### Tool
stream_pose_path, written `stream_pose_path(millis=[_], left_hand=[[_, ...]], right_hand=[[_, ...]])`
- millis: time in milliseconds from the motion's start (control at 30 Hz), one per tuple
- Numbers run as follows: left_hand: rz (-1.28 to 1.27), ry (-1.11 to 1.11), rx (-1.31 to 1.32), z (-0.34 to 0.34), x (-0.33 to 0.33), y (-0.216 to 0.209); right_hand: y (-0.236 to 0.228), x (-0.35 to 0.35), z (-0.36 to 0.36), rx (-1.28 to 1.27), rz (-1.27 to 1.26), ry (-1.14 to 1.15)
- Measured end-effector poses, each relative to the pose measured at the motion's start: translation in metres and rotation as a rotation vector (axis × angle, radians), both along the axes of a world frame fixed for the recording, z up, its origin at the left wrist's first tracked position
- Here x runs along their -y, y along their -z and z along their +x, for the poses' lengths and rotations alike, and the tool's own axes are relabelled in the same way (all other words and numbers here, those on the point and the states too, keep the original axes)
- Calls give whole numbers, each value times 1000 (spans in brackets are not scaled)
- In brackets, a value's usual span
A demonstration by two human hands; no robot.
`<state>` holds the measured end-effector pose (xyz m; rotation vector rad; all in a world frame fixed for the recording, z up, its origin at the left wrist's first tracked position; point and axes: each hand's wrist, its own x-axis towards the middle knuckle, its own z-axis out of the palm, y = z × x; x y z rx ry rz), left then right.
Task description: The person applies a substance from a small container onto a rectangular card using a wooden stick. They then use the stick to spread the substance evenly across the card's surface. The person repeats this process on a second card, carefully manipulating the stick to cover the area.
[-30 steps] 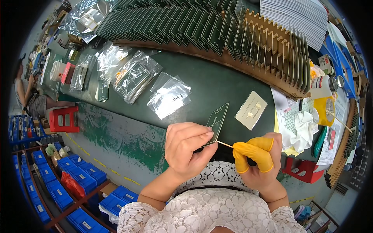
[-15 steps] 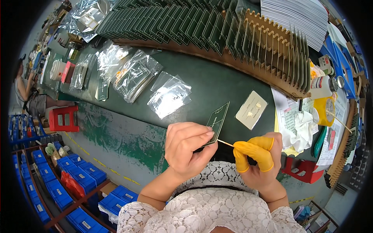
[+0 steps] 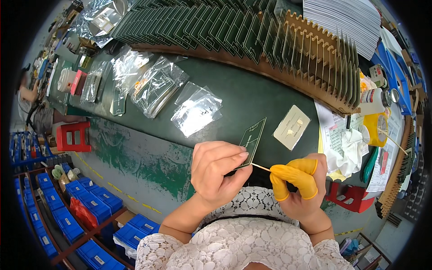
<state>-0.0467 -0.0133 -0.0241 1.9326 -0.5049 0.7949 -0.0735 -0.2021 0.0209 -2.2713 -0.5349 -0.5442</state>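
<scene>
Hands pinch: left hand (image 3: 216,173) green board (image 3: 251,140), right hand (image 3: 300,184) stick (image 3: 261,167), near clear bags (image 3: 196,111)

Around your green work mat (image 3: 234,96) you have clear plastic bags (image 3: 155,85) at its left, a wooden slotted rack (image 3: 315,58) of boards along its far edge, and a yellow tape roll (image 3: 377,129) to its right.

1. Bright, even light from overhead; colours are clear and shadows soft.
2. Glare flashes off the clear bags (image 3: 196,110) on the desk (image 3: 243,96).
3. Strong fisheye bend: the rack (image 3: 288,49) curves, and a black ring frames the corners.
4. Centre sharp; the bins (image 3: 90,202) near the rim are slightly soft.
</scene>
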Motion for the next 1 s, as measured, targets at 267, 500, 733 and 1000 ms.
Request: stream_pose_path(millis=[267,500,733,1000], left_hand=[[0,-4,6,0,0,0],[1,-7,-4,0,0,0],[-3,-3,-13,0,0,0],[-6,-11,-8,0,0,1]], right_hand=[[0,0,0,6,7,9],[-1,0,-1,-11,-3,-3],[-1,-1,-1,-8,-17,-10],[-2,-1,-1,-6,-11,2]])
